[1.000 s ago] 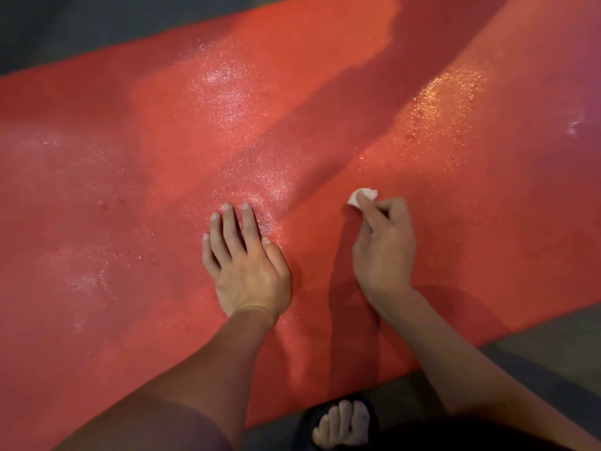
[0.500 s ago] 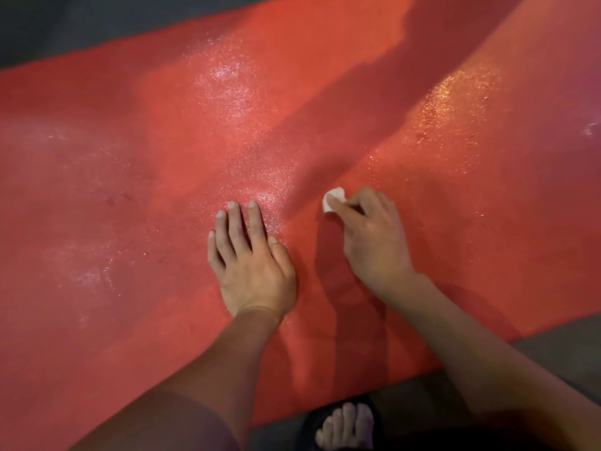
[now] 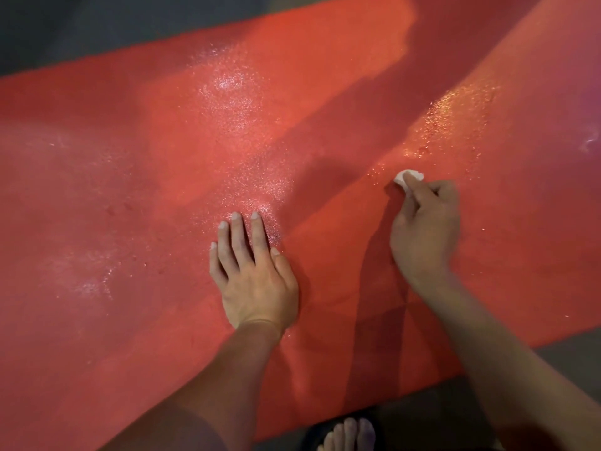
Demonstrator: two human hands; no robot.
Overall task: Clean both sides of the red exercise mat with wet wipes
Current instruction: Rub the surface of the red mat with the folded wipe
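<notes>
Here, left hand (image 3: 257, 284) lies flat on mat (image 3: 136, 177); right hand (image 3: 426, 229) pinches wipe (image 3: 408, 178).

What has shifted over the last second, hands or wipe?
The right hand, pinching the small white wet wipe, swept left toward the left hand, then back right. The left hand stayed flat on the red exercise mat.

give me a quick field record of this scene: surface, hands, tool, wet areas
surface: red exercise mat lying flat on a dark floor
left hand: flat on the mat, fingers straight, holding nothing
right hand: pinches a small white wet wipe against the mat
wet areas: glistening patches beyond the left hand's fingers and beyond the wipe
other: toes of one foot at the mat's near edge
</notes>
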